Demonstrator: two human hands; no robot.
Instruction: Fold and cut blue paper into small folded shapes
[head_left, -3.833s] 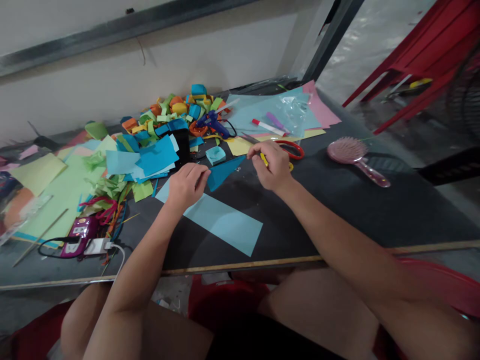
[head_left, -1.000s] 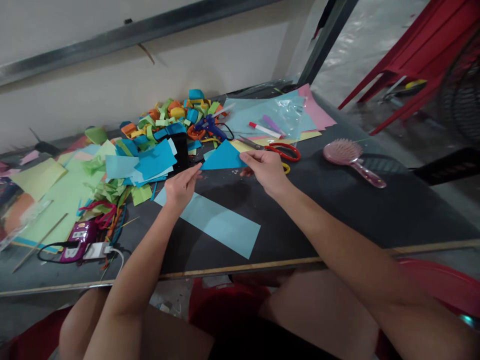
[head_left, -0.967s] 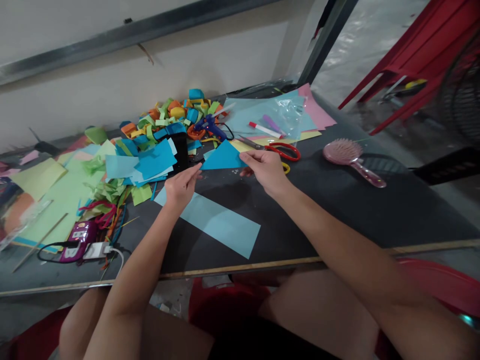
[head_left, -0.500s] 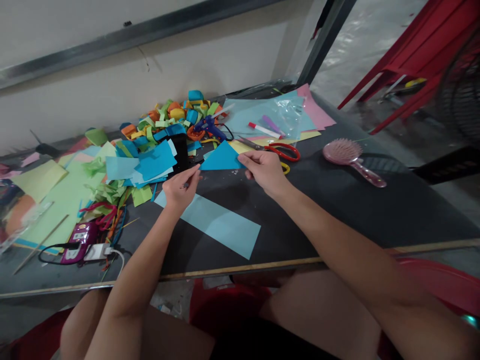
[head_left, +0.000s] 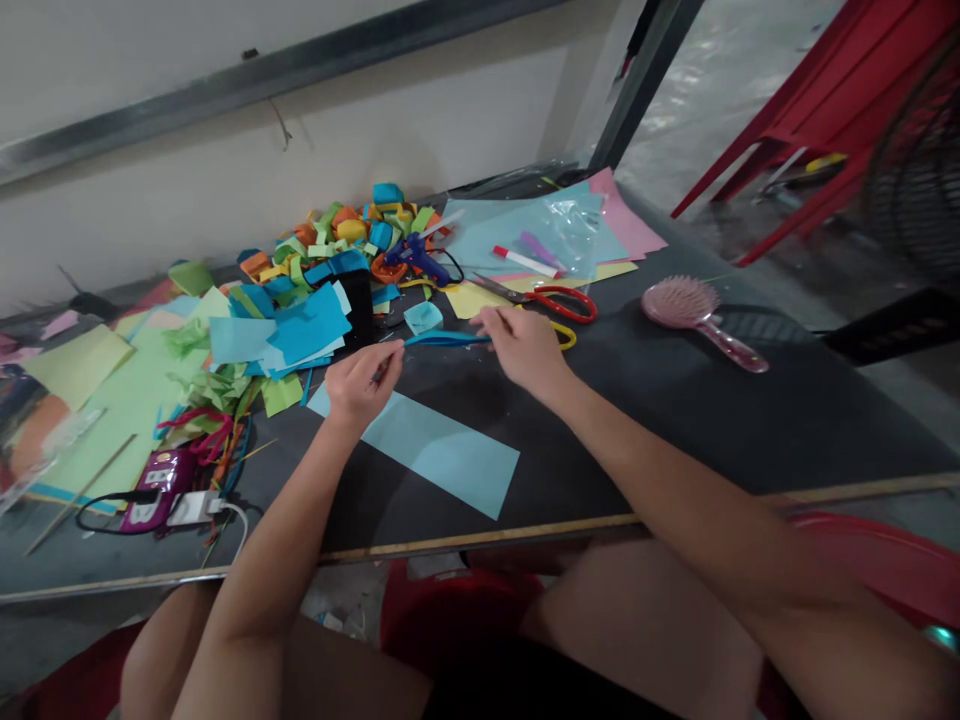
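A blue piece of paper (head_left: 445, 338) stretches between my two hands and appears as a narrow band, its flat face turned mostly out of sight. My left hand (head_left: 363, 384) pinches its left end. At the other end, my right hand (head_left: 525, 345) grips it between thumb and fingers. Below them a pale blue paper rectangle (head_left: 442, 453) lies flat on the dark table. Just behind the held paper is a small pale blue paper piece (head_left: 423, 318). Scissors (head_left: 556, 301) with red and yellow handles rest beyond my right hand.
Coloured paper loops (head_left: 352, 232) and a blue glue gun (head_left: 417, 258) lie at the back. Cut blue papers (head_left: 307, 325) sit left of centre, a purple device (head_left: 159, 490) with cables farther left. On the right are a pink hairbrush (head_left: 697, 315) and a fan (head_left: 919, 190).
The blue paper, which showed as a triangle standing up between my hands, has tipped to a narrow band. A small pale blue piece behind it has come into view.
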